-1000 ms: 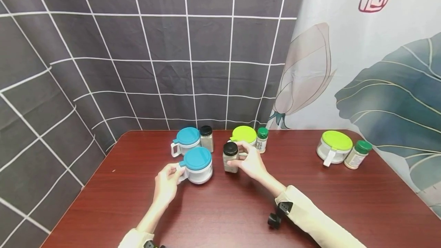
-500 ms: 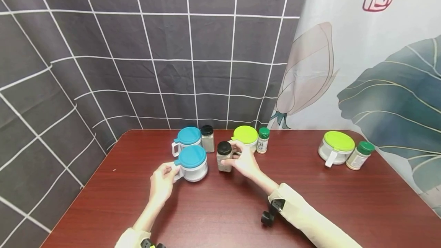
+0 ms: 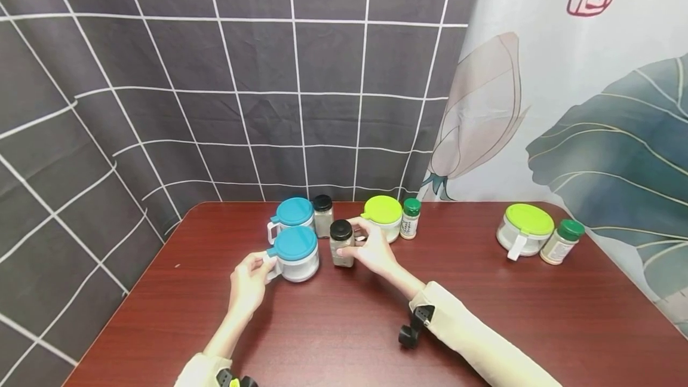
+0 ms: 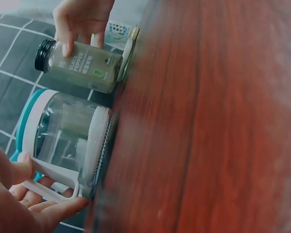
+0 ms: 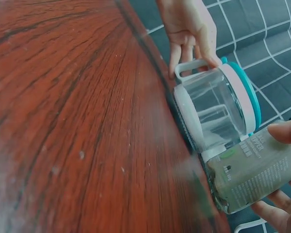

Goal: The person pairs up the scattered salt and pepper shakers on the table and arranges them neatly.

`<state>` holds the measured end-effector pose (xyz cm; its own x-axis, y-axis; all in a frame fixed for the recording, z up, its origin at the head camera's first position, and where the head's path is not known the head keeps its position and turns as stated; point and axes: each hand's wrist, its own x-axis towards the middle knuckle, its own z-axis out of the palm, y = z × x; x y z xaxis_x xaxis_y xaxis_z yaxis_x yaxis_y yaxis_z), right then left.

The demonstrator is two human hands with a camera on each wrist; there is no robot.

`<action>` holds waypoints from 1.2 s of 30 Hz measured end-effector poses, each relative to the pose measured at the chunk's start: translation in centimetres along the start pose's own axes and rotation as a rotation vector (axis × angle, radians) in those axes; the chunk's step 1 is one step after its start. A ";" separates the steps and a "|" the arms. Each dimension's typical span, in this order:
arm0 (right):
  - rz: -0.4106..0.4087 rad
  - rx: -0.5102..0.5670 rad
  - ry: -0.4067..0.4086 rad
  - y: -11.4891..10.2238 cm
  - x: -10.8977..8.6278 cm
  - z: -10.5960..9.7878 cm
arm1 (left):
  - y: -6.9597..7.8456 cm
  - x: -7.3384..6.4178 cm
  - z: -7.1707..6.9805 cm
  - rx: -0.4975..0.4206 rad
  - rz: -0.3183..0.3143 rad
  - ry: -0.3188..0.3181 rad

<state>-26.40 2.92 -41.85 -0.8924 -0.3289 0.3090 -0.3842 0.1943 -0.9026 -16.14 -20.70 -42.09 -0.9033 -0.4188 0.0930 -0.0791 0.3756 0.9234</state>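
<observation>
My left hand (image 3: 247, 282) grips the white handle of a clear seasoning jar (image 3: 294, 258) with a blue lid. In the left wrist view, the thumb (image 4: 22, 167) lies over that handle (image 4: 56, 177) and the fingers curl beneath it. Just right of the jar, my right hand (image 3: 374, 251) holds a black-capped pepper bottle (image 3: 341, 249) between thumb and fingers. Both containers stand upright, low at the tabletop, with a narrow gap between them in the head view. The right wrist view shows the bottle's printed label (image 5: 254, 160).
Behind them stand another blue-lidded jar (image 3: 294, 211) and a black-capped bottle (image 3: 323, 220). A green-lidded jar (image 3: 383, 211) and green-capped bottle (image 3: 410, 220) stand behind my right hand. A similar jar (image 3: 524, 232) and bottle (image 3: 561, 243) stand far right. A grid curtain (image 3: 258, 118) backs the table (image 3: 344, 321).
Both hands have shifted left, carrying the blue-lidded jar and the pepper bottle along. The bottle has come closer to the jar. The things at the back and far right keep their places.
</observation>
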 end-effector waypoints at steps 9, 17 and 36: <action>0.002 0.045 -0.051 -1.4 -0.2 0.4 | -0.5 0.4 -0.3 0.000 -0.004 -0.005; -0.001 0.038 -0.080 -2.3 -0.5 0.7 | -0.8 0.7 -0.5 -0.006 -0.016 -0.015; 0.039 0.015 -0.110 0.2 0.4 1.4 | -0.7 1.4 -1.4 -0.006 -0.059 -0.091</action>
<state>-26.52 1.56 -42.28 -0.8748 -0.4213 0.2394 -0.3452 0.1951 -0.9180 -16.78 -22.76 -42.06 -0.9316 -0.3634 0.0043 -0.1312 0.3474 0.9285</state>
